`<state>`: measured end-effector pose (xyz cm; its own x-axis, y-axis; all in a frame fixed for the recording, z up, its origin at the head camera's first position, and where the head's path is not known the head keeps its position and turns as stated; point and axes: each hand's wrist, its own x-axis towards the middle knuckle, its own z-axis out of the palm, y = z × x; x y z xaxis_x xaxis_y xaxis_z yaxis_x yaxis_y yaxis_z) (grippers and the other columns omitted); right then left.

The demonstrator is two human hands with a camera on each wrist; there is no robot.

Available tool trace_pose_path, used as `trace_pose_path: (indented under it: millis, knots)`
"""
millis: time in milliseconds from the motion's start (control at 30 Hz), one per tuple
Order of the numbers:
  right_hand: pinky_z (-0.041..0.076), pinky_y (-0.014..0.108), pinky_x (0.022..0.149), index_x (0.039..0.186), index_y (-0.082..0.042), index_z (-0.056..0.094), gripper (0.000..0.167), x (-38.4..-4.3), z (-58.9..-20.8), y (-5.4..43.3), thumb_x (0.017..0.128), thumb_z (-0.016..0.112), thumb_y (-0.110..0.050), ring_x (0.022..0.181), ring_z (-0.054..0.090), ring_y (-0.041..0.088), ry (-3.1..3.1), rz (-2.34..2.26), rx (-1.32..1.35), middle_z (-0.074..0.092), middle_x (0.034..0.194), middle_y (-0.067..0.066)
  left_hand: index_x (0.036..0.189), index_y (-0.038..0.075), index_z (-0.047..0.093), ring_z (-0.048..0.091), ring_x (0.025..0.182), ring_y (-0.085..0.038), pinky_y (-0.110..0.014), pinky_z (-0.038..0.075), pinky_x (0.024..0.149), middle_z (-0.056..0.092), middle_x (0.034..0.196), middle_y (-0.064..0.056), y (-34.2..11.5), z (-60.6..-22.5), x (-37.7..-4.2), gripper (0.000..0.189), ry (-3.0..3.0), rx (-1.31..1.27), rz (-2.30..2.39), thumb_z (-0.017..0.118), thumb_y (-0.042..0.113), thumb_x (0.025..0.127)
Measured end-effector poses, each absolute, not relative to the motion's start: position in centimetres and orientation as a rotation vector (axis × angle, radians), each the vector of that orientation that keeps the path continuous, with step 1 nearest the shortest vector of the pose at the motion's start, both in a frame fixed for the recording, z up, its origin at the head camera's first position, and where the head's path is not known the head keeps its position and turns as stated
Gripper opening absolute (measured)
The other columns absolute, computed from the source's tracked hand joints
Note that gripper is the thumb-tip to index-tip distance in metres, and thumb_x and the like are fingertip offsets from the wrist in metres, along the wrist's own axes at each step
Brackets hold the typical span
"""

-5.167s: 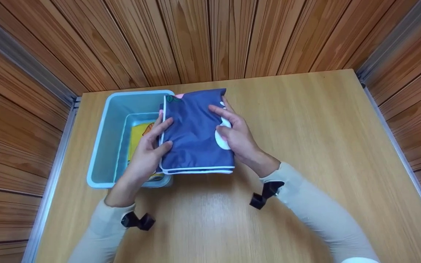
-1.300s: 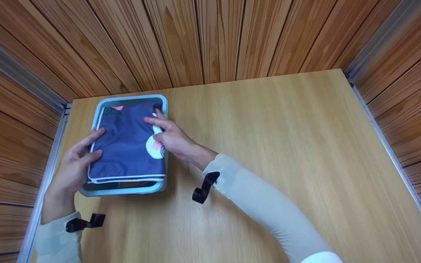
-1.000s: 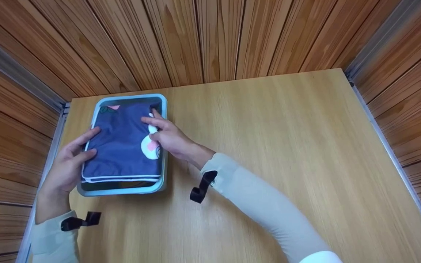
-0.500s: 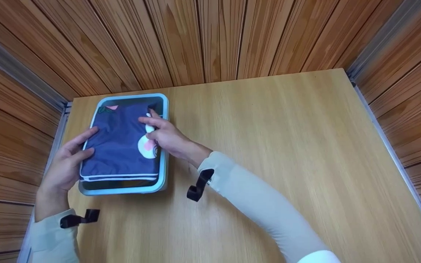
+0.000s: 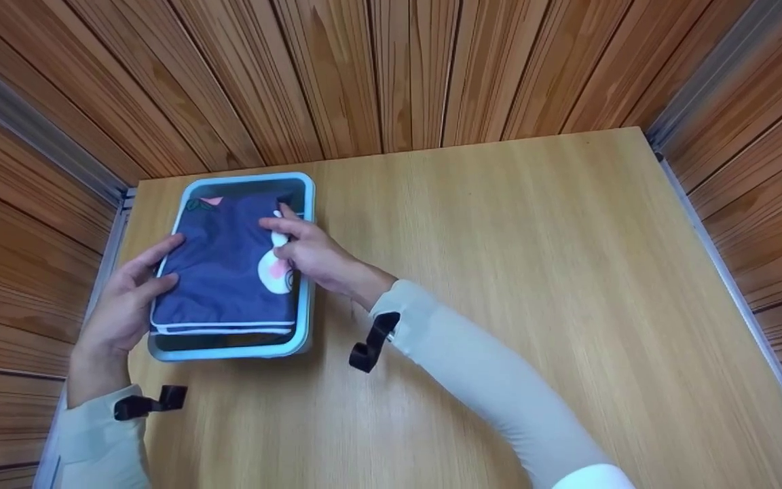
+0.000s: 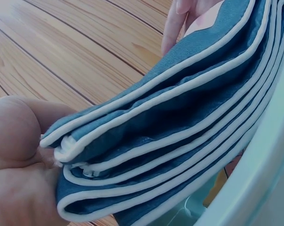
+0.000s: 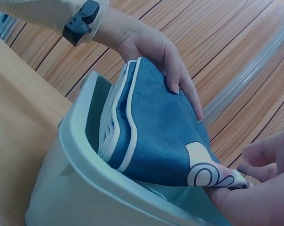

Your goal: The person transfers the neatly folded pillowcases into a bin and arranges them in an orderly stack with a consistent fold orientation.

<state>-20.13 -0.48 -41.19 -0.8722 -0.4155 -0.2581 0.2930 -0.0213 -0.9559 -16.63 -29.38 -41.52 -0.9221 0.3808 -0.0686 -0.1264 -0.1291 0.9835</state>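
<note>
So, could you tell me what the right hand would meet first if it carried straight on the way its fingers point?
Probably the far wall of the light blue bin; the right hand already grips the folded navy cloth there, though depth is unclear.

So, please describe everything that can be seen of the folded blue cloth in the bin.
The folded blue cloth is dark navy fabric with white piping along its edges, a white and pink printed figure near its right side and a pink and green print at the far corner. It is folded into several flat layers. It lies tilted in the mouth of the light blue bin, not fully down. The left hand holds its left edge; the right hand pinches its right edge.
</note>
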Motion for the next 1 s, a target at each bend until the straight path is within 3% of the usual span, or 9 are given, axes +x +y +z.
trace_pose_path:
  millis: [100,167,233,300,333,400,600,800,1000]
  knots:
    - [0.017,0.034,0.124,0.149,-0.014,0.054,0.053,-20.1,-41.1,-0.4,0.101,0.048,0.006,0.156,0.005,0.014,1.81,-1.917,-0.139,0.011,0.171,-0.007,0.159,0.007,0.032,0.069,0.095,-0.018,-0.025,0.059,0.076,0.025,0.153,-0.016,-29.3,-41.5,-16.7,0.054,1.88,0.232,2.084,0.045,0.002,0.107]
    - [0.013,0.037,0.125,0.15,-0.016,0.053,0.053,-20.1,-41.0,-0.3,0.101,0.049,0.004,0.156,0.005,0.014,1.846,-1.893,-0.157,0.012,0.171,-0.004,0.16,0.005,0.03,0.062,0.118,-0.022,-0.022,0.056,0.085,0.023,0.16,-0.018,-29.1,-41.4,-16.8,0.057,1.989,0.196,2.031,0.049,0.005,0.106]
    - [0.011,0.041,0.125,0.151,-0.016,0.051,0.054,-20.0,-40.9,-0.1,0.101,0.049,0.003,0.157,0.004,0.015,1.893,-1.875,-0.188,0.013,0.171,-0.001,0.16,0.003,0.028,0.043,0.14,-0.028,-0.024,0.048,0.103,0.02,0.165,-0.017,-29.1,-41.3,-16.9,0.06,2.099,0.158,1.982,0.053,0.008,0.105]
    - [0.011,0.042,0.125,0.152,-0.015,0.049,0.056,-20.0,-40.8,0.1,0.1,0.049,0.004,0.157,0.004,0.016,1.926,-1.875,-0.207,0.014,0.171,0.003,0.16,0.003,0.028,0.023,0.153,-0.031,-0.028,0.033,0.117,0.02,0.167,-0.017,-29.0,-41.3,-16.9,0.061,2.209,0.131,1.925,0.055,0.011,0.105]
    - [0.01,0.043,0.125,0.152,-0.015,0.049,0.056,-20.0,-40.7,0.2,0.1,0.048,0.005,0.157,0.003,0.016,1.934,-1.882,-0.215,0.014,0.171,0.004,0.159,0.002,0.029,0.016,0.155,-0.033,-0.029,0.028,0.12,0.021,0.167,-0.018,-29.0,-41.2,-16.9,0.061,2.25,0.127,1.904,0.055,0.012,0.105]
    - [0.009,0.044,0.125,0.152,-0.014,0.048,0.056,-19.9,-40.7,0.4,0.1,0.047,0.005,0.157,0.003,0.017,1.949,-1.89,-0.23,0.015,0.17,0.004,0.158,0.002,0.031,0.018,0.154,-0.035,-0.033,0.025,0.122,0.026,0.165,-0.017,-29.0,-41.2,-16.8,0.059,2.311,0.119,1.871,0.055,0.015,0.106]
    - [0.012,0.046,0.125,0.153,-0.018,0.048,0.055,-19.8,-40.5,0.5,0.102,0.047,0.002,0.156,0.011,0.018,1.927,-1.88,-0.204,0.017,0.17,0.0,0.155,0.005,0.039,0.033,0.146,-0.032,-0.022,0.04,0.11,0.038,0.159,-0.014,-28.8,-41.4,-16.7,0.055,2.405,0.133,1.796,0.056,0.022,0.106]
    - [0.021,0.046,0.123,0.153,-0.017,0.048,0.053,-19.8,-40.3,0.6,0.103,0.045,0.002,0.151,0.023,0.02,1.915,-1.893,-0.218,0.03,0.164,-0.001,0.155,0.007,0.04,0.036,0.144,-0.029,-0.019,0.041,0.108,0.041,0.158,-0.012,-28.7,-41.3,-16.7,0.058,2.456,0.128,1.731,0.058,0.029,0.104]
    - [0.026,0.045,0.122,0.152,-0.016,0.048,0.051,-20.2,-40.0,1.3,0.103,0.048,-0.001,0.15,0.025,0.022,1.926,-1.914,-0.211,0.034,0.163,0.0,0.155,0.007,0.041,0.04,0.142,-0.029,-0.017,0.043,0.104,0.043,0.156,-0.014,-28.0,-40.2,-17.2,0.058,2.5,0.152,1.665,0.057,0.032,0.105]
